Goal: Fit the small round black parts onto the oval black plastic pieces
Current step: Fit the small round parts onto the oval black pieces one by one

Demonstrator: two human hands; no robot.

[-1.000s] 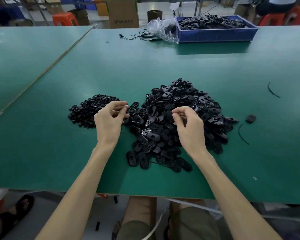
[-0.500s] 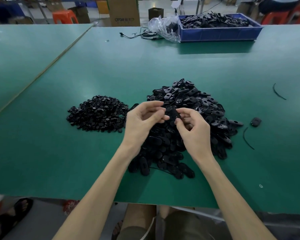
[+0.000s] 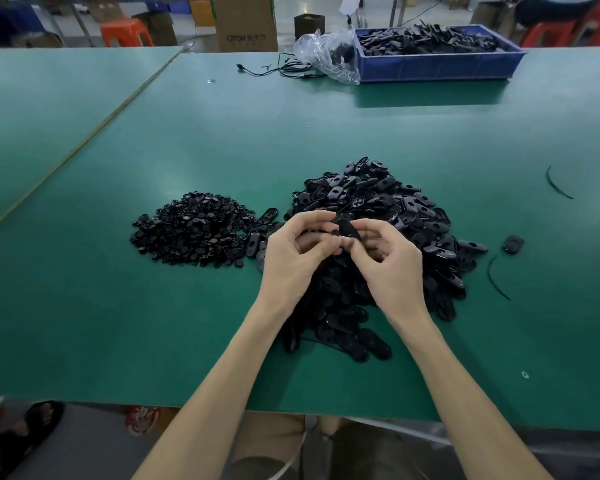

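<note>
Right hand (image 3: 392,268) pinches one oval piece (image 3: 347,228) above the oval-piece pile (image 3: 395,209), mid-counter (image 3: 222,150). Left hand (image 3: 291,258) pinches its end; round part too small to tell. Seat the part square over the hole and press evenly. Round-parts pile (image 3: 194,230) sits toward the left edge.

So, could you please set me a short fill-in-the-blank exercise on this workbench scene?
1. The pile of small round parts lies to the ____ of the pile of oval pieces.
2. Between them, the fingers of the left hand and right hand pinch exactly ____ oval piece.
3. The crate at the far side of the table is ____ in colour.
Missing words: left; one; blue.
</note>
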